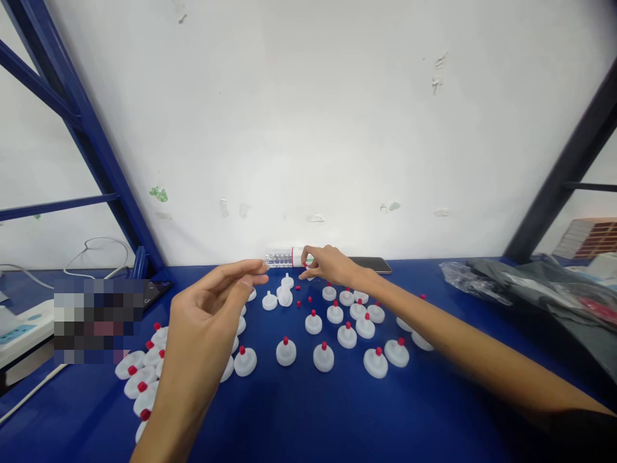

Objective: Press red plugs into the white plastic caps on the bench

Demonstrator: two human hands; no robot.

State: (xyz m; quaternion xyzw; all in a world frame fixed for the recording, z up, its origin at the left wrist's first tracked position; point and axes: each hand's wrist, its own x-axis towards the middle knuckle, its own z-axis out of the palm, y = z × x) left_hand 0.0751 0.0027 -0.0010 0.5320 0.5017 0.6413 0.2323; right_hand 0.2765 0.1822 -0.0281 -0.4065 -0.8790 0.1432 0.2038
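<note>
My left hand (214, 305) is held above the blue table, fingers stretched out and thumb apart from them, with nothing visible between. Toward the back, my right hand (332, 265) curls its thumb and fingers together low over the table. A speck of red shows at its fingertips, too small to make out. Near it lie a few loose small red caps (310, 299). White nozzle lids without red tips (284, 296) are grouped between the hands. Several white lids with red tips (313, 323) stand at the front and right; more of them (139, 382) cluster beside my left forearm.
A clear bottle (279, 258) lies along the wall, partly behind my right hand, with a dark phone-like slab (371, 264) to its right. Grey plastic bags (525, 289) lie at right. A white power strip (29, 328) and cables are at left. Blue posts (91, 141) flank the table.
</note>
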